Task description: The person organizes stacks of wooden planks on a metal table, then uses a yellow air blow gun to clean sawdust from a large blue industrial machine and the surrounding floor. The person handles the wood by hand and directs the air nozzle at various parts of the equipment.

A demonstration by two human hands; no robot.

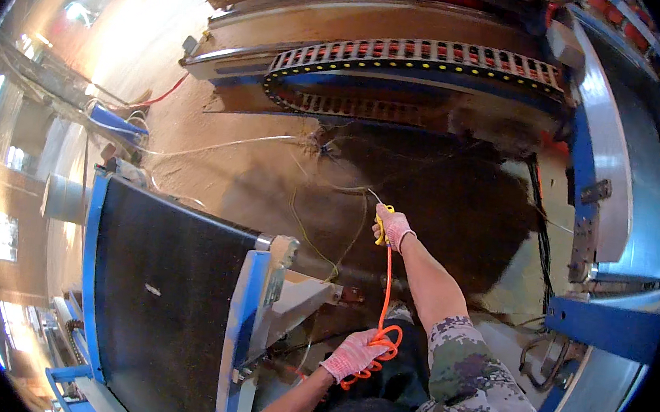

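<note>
My right hand (394, 228), in a pink-and-white knit glove, is wrapped round a yellow air blow gun (381, 233) at arm's length ahead. Its thin metal nozzle (376, 198) points forward and to the left, over dark, dusty floor (441, 209). From the gun's lower end an orange air hose (387, 291) runs back toward me. My left hand (353, 356), gloved alike, is closed on the coiled part of this hose, low in the view and near my body. Some coils hang loose beside its fingers.
A black conveyor belt (166, 301) with blue side frames stands at my left. Across the far side runs a machine beam with a cable chain (416, 53). Another blue-framed conveyor (641, 180) is at right. Thin hoses (216, 146) and black cables (540, 234) lie across the floor.
</note>
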